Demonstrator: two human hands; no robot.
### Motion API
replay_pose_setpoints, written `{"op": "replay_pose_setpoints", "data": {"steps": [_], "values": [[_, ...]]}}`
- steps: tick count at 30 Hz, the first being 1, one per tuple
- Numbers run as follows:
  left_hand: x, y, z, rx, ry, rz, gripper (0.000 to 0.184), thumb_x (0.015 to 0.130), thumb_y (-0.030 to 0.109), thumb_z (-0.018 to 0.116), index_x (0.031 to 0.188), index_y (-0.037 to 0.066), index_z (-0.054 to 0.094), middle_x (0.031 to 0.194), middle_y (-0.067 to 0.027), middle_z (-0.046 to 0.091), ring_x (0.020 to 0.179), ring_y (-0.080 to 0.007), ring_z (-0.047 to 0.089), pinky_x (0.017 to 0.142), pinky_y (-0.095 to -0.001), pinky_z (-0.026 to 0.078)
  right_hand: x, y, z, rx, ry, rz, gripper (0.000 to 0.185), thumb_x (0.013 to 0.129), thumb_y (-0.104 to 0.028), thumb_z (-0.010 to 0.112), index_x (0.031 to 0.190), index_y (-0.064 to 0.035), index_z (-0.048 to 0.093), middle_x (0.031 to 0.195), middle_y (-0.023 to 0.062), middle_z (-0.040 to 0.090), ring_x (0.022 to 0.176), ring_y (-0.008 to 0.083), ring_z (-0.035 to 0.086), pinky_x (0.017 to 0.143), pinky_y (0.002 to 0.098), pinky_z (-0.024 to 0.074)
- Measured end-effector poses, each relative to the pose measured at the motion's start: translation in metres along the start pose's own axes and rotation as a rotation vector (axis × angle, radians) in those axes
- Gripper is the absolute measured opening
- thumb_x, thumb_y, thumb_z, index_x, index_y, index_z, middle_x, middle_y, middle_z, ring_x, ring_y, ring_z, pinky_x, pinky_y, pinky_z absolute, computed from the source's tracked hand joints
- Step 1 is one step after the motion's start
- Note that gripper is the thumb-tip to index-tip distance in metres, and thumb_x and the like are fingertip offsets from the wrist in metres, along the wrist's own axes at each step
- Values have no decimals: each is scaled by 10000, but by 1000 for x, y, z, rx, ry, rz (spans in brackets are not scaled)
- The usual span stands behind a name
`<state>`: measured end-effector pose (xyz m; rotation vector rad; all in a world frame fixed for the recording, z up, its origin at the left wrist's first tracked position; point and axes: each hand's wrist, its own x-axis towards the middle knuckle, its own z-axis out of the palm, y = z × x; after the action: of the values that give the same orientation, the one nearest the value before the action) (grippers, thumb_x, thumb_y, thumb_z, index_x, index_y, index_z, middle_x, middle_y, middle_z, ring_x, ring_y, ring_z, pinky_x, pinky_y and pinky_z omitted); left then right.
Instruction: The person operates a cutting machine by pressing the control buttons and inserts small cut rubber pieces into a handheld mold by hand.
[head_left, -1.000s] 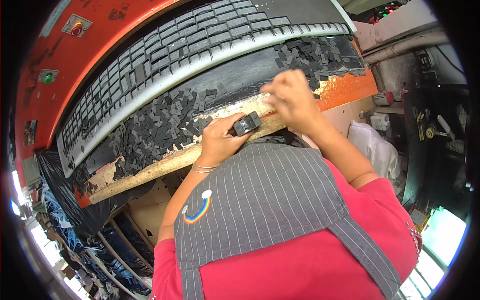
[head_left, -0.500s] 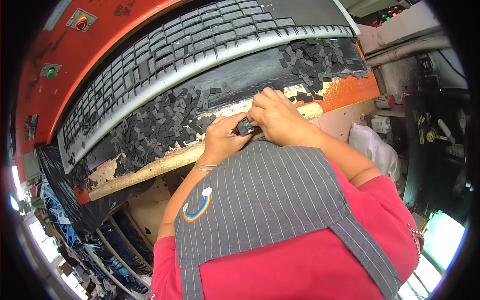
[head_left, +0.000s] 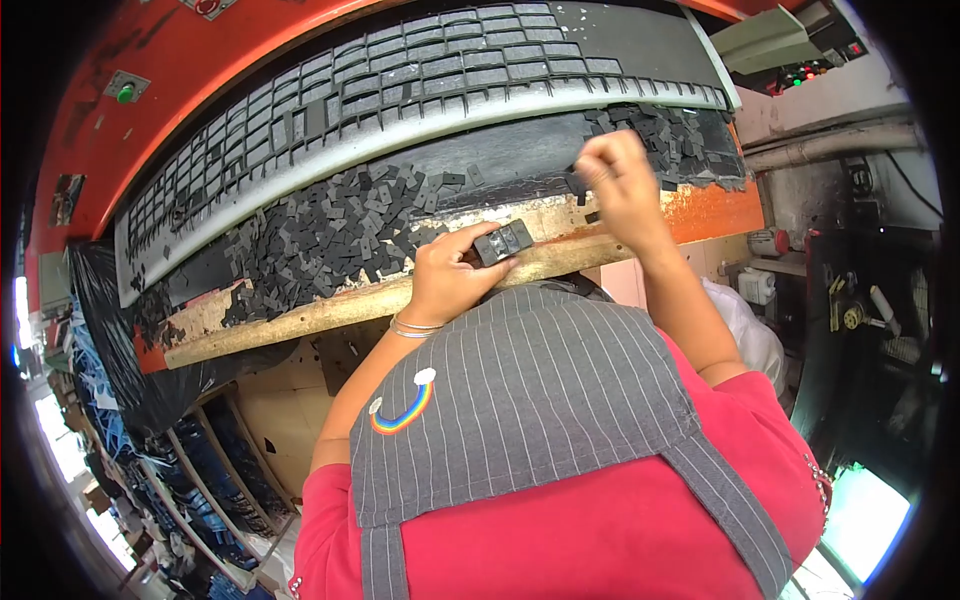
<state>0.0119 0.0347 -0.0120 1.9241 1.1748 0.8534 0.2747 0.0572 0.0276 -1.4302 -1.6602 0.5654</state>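
Observation:
My left hand is closed round a dark, block-like bundle that looks like black pieces stacked together, its end facing up. The bundle is just above the worn front edge of the bench. Raised to the right, my right hand is apart from the bundle, its curled fingers smeared by motion. Whether it holds anything I cannot make out. Close by it lies a pile of small flat black pieces. A larger heap of such pieces, some with small holes, spreads left of my left hand.
Behind the heaps runs a pale rail with a black grid sheet beyond it. A wooden strip edges the bench in front. The red machine panel carries a green button. A black plastic bag hangs at the left.
My right hand has left the bundle and moved right and up toward the right pile. My left hand still holds the bundle, now more exposed. The view has shifted slightly.

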Motion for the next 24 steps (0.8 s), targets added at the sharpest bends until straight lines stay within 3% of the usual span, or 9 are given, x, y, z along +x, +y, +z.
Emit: {"op": "replay_pose_setpoints", "data": {"steps": [3, 8, 11, 14, 15, 16, 17, 22, 24], "values": [[-3, 4, -11, 11, 95, 4, 464, 718, 155, 911, 1123, 17, 734, 991, -114, 770, 852, -128, 726, 772, -262, 574, 13, 14, -14, -490, 260, -113, 263, 882, -186, 734, 1093, -54, 649, 1051, 134, 620, 986, 324, 572, 884, 419, 463], [-20, -11, -48, 89, 278, -121, 449, 700, 152, 903, 1099, 25, 740, 1000, -117, 768, 865, -172, 726, 794, -290, 565, 11, -32, 43, 49, -407, -264, 542, 789, -250, 821, 1252, -63, 610, 1140, 127, 609, 1069, 337, 610, 928, 418, 508], [-39, -23, -65, 167, 374, -201, 450, 675, 204, 902, 1075, 61, 752, 967, -120, 763, 823, -252, 721, 757, -333, 567, 19, -56, 98, 169, -534, -454, 450, 797, -173, 817, 1193, -37, 651, 1132, 122, 623, 1026, 312, 636, 896, 386, 532], [-52, -22, -77, 230, 379, -269, 445, 677, 209, 897, 1072, 61, 753, 949, -116, 760, 813, -259, 711, 757, -342, 567, 30, -55, 144, 280, -707, -468, 305, 830, -135, 776, 1113, -48, 701, 1090, 117, 638, 999, 322, 649, 872, 390, 537], [-56, -26, -78, 215, 392, -295, 453, 705, 164, 902, 1103, 22, 737, 956, -111, 761, 840, -169, 720, 752, -296, 560, 32, -57, 153, 313, -750, -428, 258, 837, -129, 762, 1081, -58, 719, 1062, 114, 644, 985, 321, 653, 860, 392, 536], [-60, -28, -80, 261, 402, -254, 456, 700, 167, 904, 1100, 26, 738, 947, -117, 759, 840, -189, 719, 754, -307, 562, 35, -58, 160, 343, -793, -386, 213, 844, -123, 748, 1050, -67, 736, 1034, 111, 650, 971, 321, 656, 849, 394, 535], [-63, -30, -81, 306, 409, -213, 459, 694, 171, 907, 1098, 29, 740, 939, -123, 756, 840, -208, 719, 757, -317, 565, 39, -59, 165, 342, -744, -412, 129, 864, -96, 715, 984, -53, 738, 941, 125, 662, 914, 336, 661, 814, 402, 534], [-63, -32, -78, 452, 360, -79, 455, 644, 226, 916, 1044, 80, 759, 901, -100, 749, 822, -274, 696, 786, -356, 548, 50, -61, 182, 206, -463, -275, 142, 903, -105, 703, 1030, -41, 696, 972, 120, 675, 920, 299, 647, 791, 370, 534], [-59, -32, -77, 448, 393, -4, 397, 649, 243, 889, 976, 68, 750, 744, -83, 700, 685, -257, 667, 744, -356, 494, 48, -68, 176, 278, -334, -289, 158, 887, -111, 724, 1030, -47, 710, 976, 110, 677, 911, 296, 649, 794, 365, 539]]}}
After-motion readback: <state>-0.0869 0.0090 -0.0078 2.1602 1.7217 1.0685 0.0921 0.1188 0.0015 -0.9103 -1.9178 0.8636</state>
